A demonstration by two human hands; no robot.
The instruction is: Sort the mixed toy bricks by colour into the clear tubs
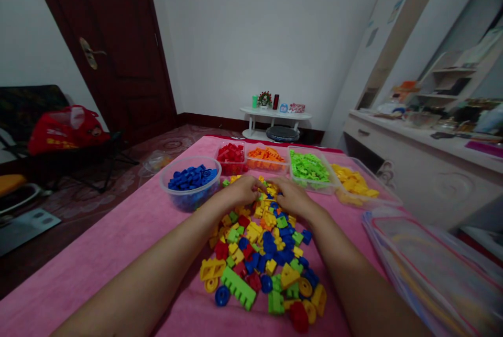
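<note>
A long heap of mixed toy building bricks [255, 232] in yellow, blue, green, red and orange lies between my arms. At its far end, my left hand [247, 189] reaches in from the left with fingers curled down among the bricks. Facing it, my right hand [290, 194] has its fingers bent inward at the heap. Both look closed, but their fingertips are partly hidden and anything held is too small to name. Nearer me lie a long green brick [238, 288], a blue wheel [222, 295] and a red piece [299, 317].
Beyond the heap stand a round tub of blue bricks [168, 185] and boxes of red bricks [231, 152], orange bricks [267, 155], green bricks [309, 166] and yellow bricks [356, 182]. Clear plastic lids [428, 258] are stacked at the right on the pink cloth [129, 253].
</note>
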